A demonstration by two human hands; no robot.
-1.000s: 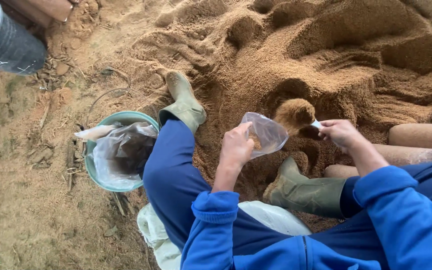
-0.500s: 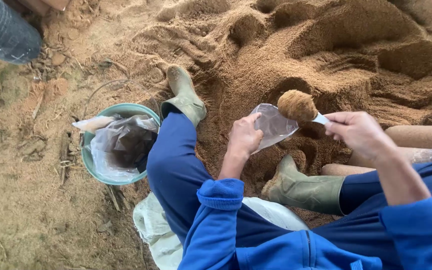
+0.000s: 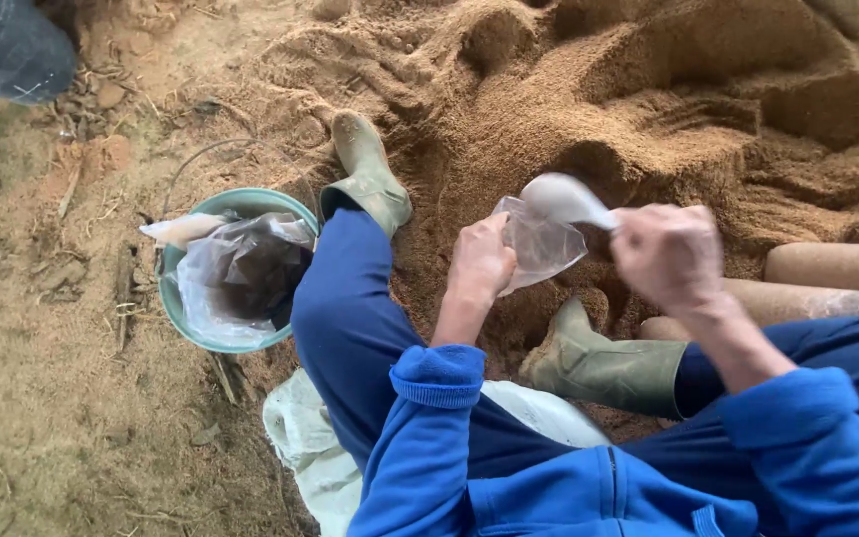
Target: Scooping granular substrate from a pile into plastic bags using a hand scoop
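Head camera, looking straight down from close above

The single view faces the ground over the person's blue sleeves and knees; both hands sit right of centre, the sawdust heap [image 3: 648, 109] fills the upper right, a green bucket [image 3: 173, 298] sits at left.

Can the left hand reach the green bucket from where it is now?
Probably not at once: the left hand holds the clear bag, and the blue-trousered leg lies between it and the green bucket.

Outdoor ground of bare earth and heaped sawdust

A large tan sawdust mound [image 3: 668, 109], dug into hollows, fills the upper right; left of it lies packed brown dirt ground [image 3: 42, 398] strewn with dry twigs and leaf bits, in soft, even daylight without hard shadows.
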